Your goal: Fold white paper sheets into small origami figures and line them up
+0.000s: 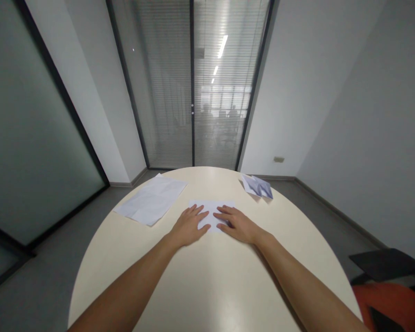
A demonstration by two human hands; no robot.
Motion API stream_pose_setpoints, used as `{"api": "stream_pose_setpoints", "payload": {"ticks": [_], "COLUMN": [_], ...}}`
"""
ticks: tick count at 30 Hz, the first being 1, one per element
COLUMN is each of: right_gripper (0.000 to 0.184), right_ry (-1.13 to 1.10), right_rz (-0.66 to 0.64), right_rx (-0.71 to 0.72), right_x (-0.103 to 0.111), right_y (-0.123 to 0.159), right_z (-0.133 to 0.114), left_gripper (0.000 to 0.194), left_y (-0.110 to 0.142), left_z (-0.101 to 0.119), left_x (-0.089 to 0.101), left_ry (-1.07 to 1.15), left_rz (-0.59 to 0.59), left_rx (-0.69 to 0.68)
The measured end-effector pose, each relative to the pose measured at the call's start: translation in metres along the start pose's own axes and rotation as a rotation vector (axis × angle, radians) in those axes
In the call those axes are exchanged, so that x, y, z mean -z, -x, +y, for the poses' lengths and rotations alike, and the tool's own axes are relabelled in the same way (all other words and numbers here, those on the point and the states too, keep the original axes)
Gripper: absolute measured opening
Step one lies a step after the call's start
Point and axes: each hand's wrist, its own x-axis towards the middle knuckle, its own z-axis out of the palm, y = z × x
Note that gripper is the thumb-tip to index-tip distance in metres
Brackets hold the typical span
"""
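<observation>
A small folded white paper [212,210] lies flat in the middle of the round cream table [207,286]. My left hand [189,226] rests on its left part, palm down with the fingers stretched out. My right hand [235,223] lies flat on its right part, fingers extended toward the left hand. Both hands press on the sheet and hold nothing.
A larger creased white sheet [151,200] lies at the table's back left. A folded bluish-white paper piece [257,186] sits at the back right edge. A dark and orange chair [390,286] stands at the lower right. Glass doors with blinds [193,92] are behind the table.
</observation>
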Motion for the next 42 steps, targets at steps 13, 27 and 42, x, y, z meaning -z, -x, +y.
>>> {"api": "stream_pose_setpoints", "payload": {"ticks": [13,27,42], "right_gripper": [0.051,0.052,0.055], "right_ry": [-0.068,-0.041,-0.051], "right_rz": [0.004,0.022,0.04], "right_rx": [0.084,0.103,0.117], "right_x": [0.0009,0.0003,0.0002], "right_y": [-0.0009,-0.0018,-0.0016], "right_z": [0.0012,0.0032,0.0027], "left_gripper": [0.059,0.062,0.068], "left_y": [0.0012,0.0021,-0.0003], "left_z": [0.0008,-0.0037,-0.0015], "left_x": [0.0019,0.0032,-0.0014], "left_ry": [-0.007,-0.004,0.045], "left_rz": [0.03,0.049,0.136], "left_rx": [-0.013,-0.058,-0.001]}}
